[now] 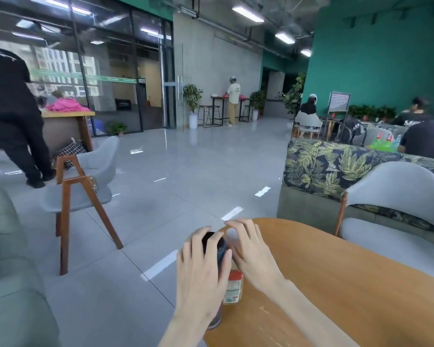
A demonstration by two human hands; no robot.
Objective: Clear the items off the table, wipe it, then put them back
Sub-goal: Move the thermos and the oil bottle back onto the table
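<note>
- Table — round, wooden top, pale scuffs near the front edge; the working surface. Most of it shows bare; items stand only at its left rim.
- Dark bottle — tall, dark cylinder with a black cap, upright at the left edge of the table. Looks rigid and smooth-walled, so likely slippery under a loose hold; weight cannot be told, as the contents are hidden. Best taken around the upper body just below the cap, with the base kept level because it stands close to the rim.
- Small jar — clear body, red band and printed label, just beside the bottle on its right. Probably light and stiff; may be glass, so set down gently. A grasp round the middle should serve.
- Left hand — wrapped on the dark bottle from the near side, fingers curled over cap and shoulder.
- Right hand — fingers spread and loose, hovering just right of the bottle's cap, above the jar; holds nothing.
- Grey chair — wooden legs, on the floor well left of the table; a possible parking spot — a judgement only.
- Wiping cloth — none in view.
</note>
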